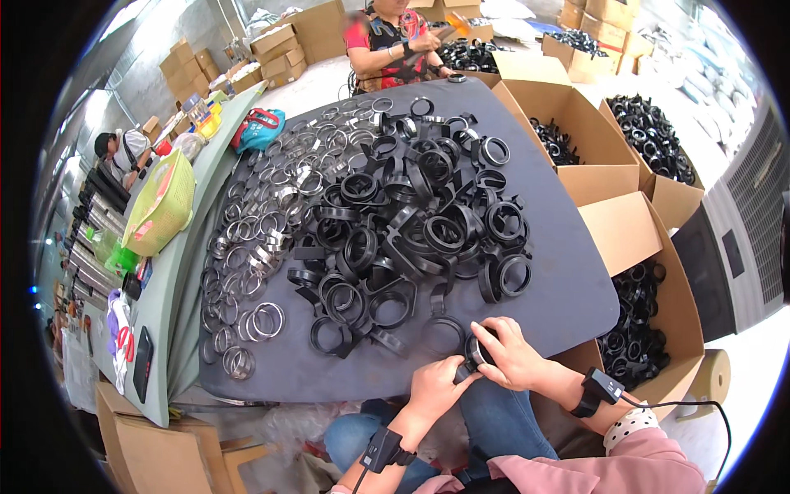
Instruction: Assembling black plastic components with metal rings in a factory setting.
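Over the near edge of the dark grey table (pixel 576 313), both my hands hold one black plastic ring part (pixel 472 352). My left hand (pixel 436 387) is closed on its lower end, with the fingers partly hidden. My right hand (pixel 512 356) grips the ring from above and the right. Just beyond my hands, one black ring (pixel 444 336) lies flat. A heap of black ring parts (pixel 358 247), several with short handles, covers the middle of the table. Thin silver metal rings (pixel 265 321) are spread along the left side.
Cardboard boxes of black parts (pixel 634 329) stand at the right, beside a large grey slatted unit (pixel 728 230). Across the table is a person (pixel 387 49). A side table at the left bears a green basket (pixel 169 206), red-handled scissors (pixel 125 342) and a dark phone (pixel 143 365).
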Demonstrator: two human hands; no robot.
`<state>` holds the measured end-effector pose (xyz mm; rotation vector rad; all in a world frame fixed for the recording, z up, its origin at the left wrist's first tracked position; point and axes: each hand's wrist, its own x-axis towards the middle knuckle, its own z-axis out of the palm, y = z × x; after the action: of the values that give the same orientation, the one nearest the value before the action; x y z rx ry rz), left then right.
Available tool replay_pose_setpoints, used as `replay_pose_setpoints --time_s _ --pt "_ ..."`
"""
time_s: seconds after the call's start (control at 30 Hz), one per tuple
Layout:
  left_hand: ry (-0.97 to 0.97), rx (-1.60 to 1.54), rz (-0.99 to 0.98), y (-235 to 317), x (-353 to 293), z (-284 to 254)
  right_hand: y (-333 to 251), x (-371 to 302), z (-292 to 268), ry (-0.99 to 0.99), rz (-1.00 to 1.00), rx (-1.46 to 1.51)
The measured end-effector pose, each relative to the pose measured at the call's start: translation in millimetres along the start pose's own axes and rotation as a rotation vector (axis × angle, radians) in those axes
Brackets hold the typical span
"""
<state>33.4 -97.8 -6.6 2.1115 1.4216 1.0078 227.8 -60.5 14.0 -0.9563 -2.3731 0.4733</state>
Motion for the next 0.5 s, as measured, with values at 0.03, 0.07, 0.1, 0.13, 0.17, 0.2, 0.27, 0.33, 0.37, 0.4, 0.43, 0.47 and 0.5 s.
replay_pose_setpoints --time_s 0.03,0.07,0.1,0.13,0.17,0.2,0.27,0.33,0.37,0.4,0.43,0.47,0.5 --pt "0.0 0.009 0.008 -0.4 -0.2 0.1 -0.8 0.9 -0.5 -0.019 -0.008 -0.018" --pt "0.0 0.018 0.017 -0.5 -0.3 0.3 -1.3 1.3 -0.8 -0.024 -0.01 -0.02" --pt "0.003 0.015 0.015 -0.3 -0.1 0.6 -1.7 1.5 -0.9 -0.028 -0.002 -0.018" --pt "0.006 0.018 0.022 -0.2 -0.2 0.8 -1.7 1.8 0.0 -0.033 0.005 -0.013" --pt "0.009 0.021 0.028 -0.3 -0.3 1.0 -1.0 1.9 0.5 -0.037 0.003 -0.012" --pt "0.011 0.02 0.024 -0.8 -0.5 1.1 0.0 1.8 0.8 -0.049 0.005 -0.008" --pt "-0.011 0.016 0.013 -1.6 -0.4 1.0 -0.5 2.5 0.8 -0.063 0.006 -0.006" --pt "-0.017 0.019 0.009 -1.9 -1.2 0.6 -3.0 3.5 -0.6 -0.084 0.019 -0.005" --pt "-0.024 0.022 0.007 -2.2 -1.3 0.7 -3.1 3.8 -0.4 -0.088 0.018 -0.006" --pt "-0.022 0.02 0.004 -3.0 -0.9 0.9 -3.1 3.9 0.2 -0.087 0.015 -0.009" --pt "-0.012 0.005 0.001 -3.6 -1.1 1.3 -3.1 3.5 1.4 -0.088 0.012 -0.01" --pt "-0.001 -0.009 -0.001 -4.3 -1.2 1.5 -2.4 3.2 2.9 -0.093 0.011 -0.008" --pt "0.0 -0.011 -0.007 -4.0 -0.9 0.8 -1.3 2.9 4.4 -0.09 0.012 0.0"
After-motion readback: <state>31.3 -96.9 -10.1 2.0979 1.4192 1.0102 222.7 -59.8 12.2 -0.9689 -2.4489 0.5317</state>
